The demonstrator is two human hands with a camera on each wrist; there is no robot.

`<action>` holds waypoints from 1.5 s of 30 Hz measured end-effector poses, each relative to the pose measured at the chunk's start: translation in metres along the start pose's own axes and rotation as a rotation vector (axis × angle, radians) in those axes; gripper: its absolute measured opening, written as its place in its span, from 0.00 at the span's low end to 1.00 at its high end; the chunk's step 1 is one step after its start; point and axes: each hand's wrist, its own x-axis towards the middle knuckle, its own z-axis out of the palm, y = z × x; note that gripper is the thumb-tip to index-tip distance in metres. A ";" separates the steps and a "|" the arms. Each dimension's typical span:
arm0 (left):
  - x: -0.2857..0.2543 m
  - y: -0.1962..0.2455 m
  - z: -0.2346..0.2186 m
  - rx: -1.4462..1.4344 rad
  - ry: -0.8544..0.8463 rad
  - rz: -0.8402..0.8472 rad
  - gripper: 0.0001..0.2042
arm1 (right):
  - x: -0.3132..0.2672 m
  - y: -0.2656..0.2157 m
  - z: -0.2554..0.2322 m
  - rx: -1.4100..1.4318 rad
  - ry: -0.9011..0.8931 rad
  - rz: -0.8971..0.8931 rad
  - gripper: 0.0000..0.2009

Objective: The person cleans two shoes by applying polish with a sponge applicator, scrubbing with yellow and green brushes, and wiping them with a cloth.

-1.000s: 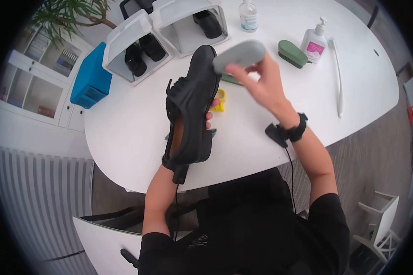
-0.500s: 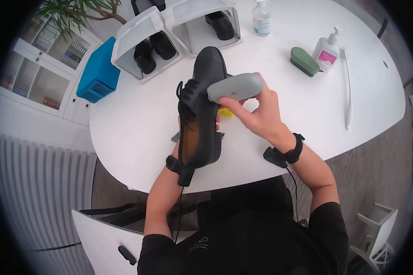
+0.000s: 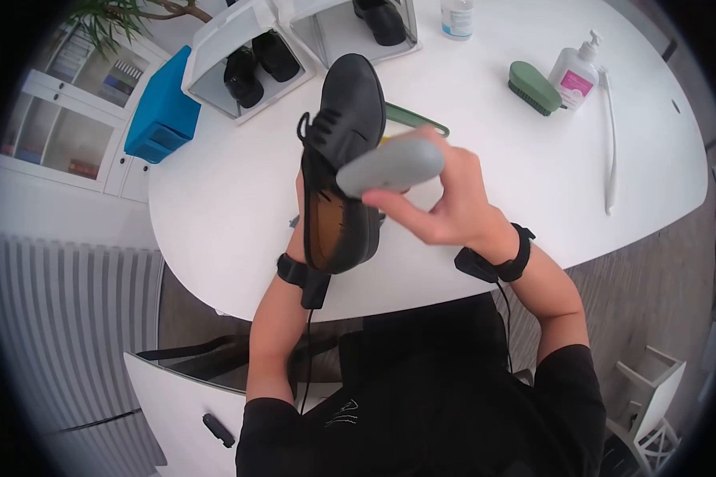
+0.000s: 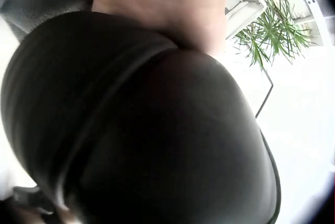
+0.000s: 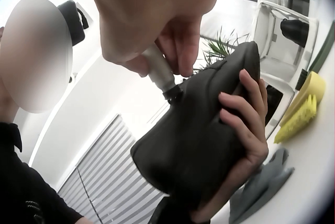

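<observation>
A black lace-up shoe (image 3: 350,103) with a brown insole is held toe-up above the table. The left hand (image 5: 246,124) grips it from beneath, fingers curled round the side in the right wrist view; the head view mostly hides that hand behind the shoe. Between thumb and fingers, the right hand (image 3: 457,195) pinches a grey rounded brush (image 3: 394,165) over the shoe beside its opening. Dark bristles (image 5: 172,94) at the brush's end touch the shoe's upper edge in the right wrist view. Dark leather (image 4: 172,145) fills most of the left wrist view.
On the white table (image 3: 215,230) are a green brush (image 3: 535,87), a pump bottle (image 3: 574,78), a clear bottle (image 3: 457,19) and a long white stick (image 3: 610,159). Clear boxes with black shoes and a blue box (image 3: 163,107) stand behind. A yellow brush (image 5: 303,109) and grey cloth (image 5: 261,187) lie beneath.
The right hand has moved the grey brush from the toe, down along the shoe's side, to near the opening. The shoe has turned in the left hand, showing more of its top and insole.
</observation>
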 end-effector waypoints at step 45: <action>0.002 0.016 -0.034 -0.759 -0.076 0.046 0.23 | -0.027 0.008 0.038 0.048 -0.220 -0.229 0.28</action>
